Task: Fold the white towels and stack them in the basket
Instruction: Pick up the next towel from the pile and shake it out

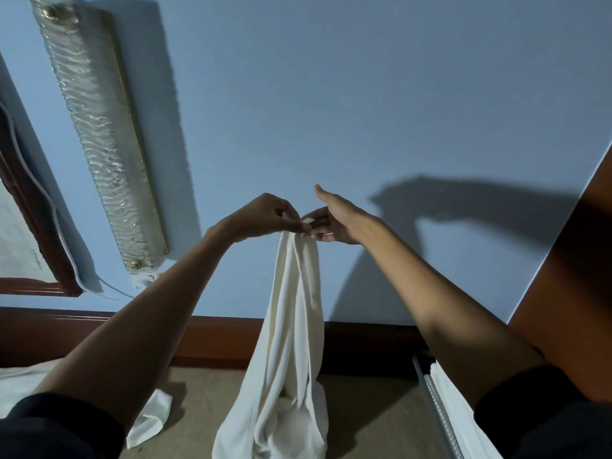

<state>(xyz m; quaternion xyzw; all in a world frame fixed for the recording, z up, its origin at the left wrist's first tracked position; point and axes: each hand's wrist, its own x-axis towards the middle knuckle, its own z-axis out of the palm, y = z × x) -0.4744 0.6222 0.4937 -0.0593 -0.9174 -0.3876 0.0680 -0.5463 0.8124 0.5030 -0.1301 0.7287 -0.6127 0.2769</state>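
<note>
Head view – left hand (265, 217): raised in front of the blue wall (364, 94), fingers curled and pinching the gathered top of the white towel (294, 309).
Head view – right hand (337, 220): just beside the left hand, thumb lifted, fingers held fairly straight with their tips at the towel's top corner; no closed grip shows.
White towel: hangs in long vertical folds from the pinch, its lower end bunched on the beige surface (364, 409) at the bottom of the frame.
Second white cloth (149, 422): lies crumpled on the same surface, left of the hanging towel and apart from it.
White fabric at right (453, 409): beside a ribbed grey rail; what it belongs to cannot be told.
Wall fittings: a long rippled-glass lamp (99, 137) — tilted by the wide lens — and a wooden frame (33, 226) at far left.
Lower wall: a brown wooden board (215, 339) runs behind the towel.
</note>
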